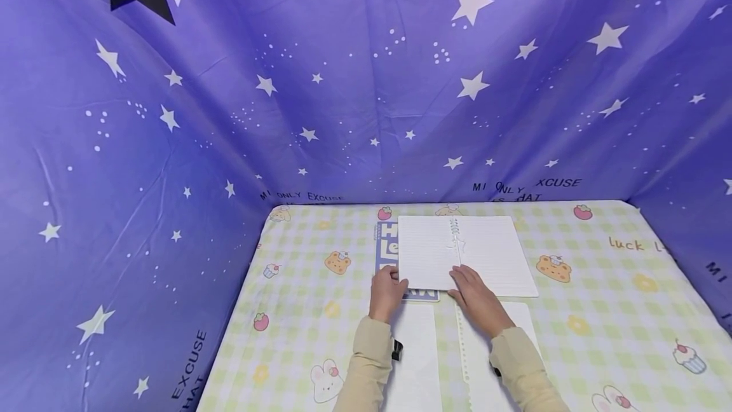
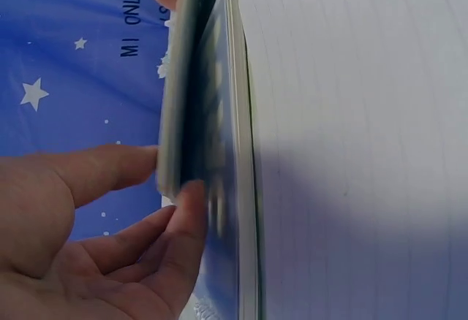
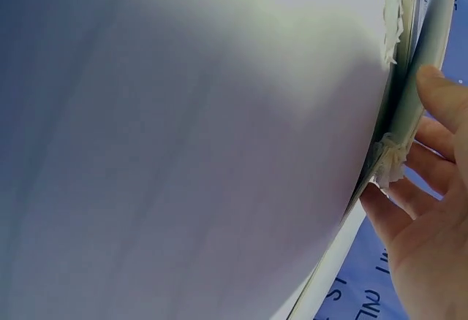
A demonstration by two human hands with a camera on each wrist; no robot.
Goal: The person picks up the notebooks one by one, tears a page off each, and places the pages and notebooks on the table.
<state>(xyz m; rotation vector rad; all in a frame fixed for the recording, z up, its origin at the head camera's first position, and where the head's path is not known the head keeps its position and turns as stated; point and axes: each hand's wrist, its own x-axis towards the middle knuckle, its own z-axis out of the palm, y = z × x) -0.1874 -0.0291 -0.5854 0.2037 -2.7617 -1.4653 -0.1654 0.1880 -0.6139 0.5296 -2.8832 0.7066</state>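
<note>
A spiral-bound notebook (image 1: 497, 256) lies open with white lined pages. Under its left half, a blue cover with large white letters (image 1: 386, 253) sticks out at the left and near edges. My left hand (image 1: 387, 291) grips the near left corner of the left half; in the left wrist view the thumb and fingers (image 2: 191, 221) are on either side of its edge. My right hand (image 1: 476, 301) holds the notebook at the near end of the spine, thumb (image 3: 439, 93) and fingers on opposite sides. Ragged paper scraps (image 3: 391, 161) cling along the spine there.
Two loose white sheets lie nearer me: a plain-edged one (image 1: 417, 361) below the left hand and one with a row of torn holes (image 1: 477, 370) under the right forearm. A checked tablecloth (image 1: 309, 310) covers the table. Purple star-printed curtains (image 1: 343, 81) stand behind and at both sides.
</note>
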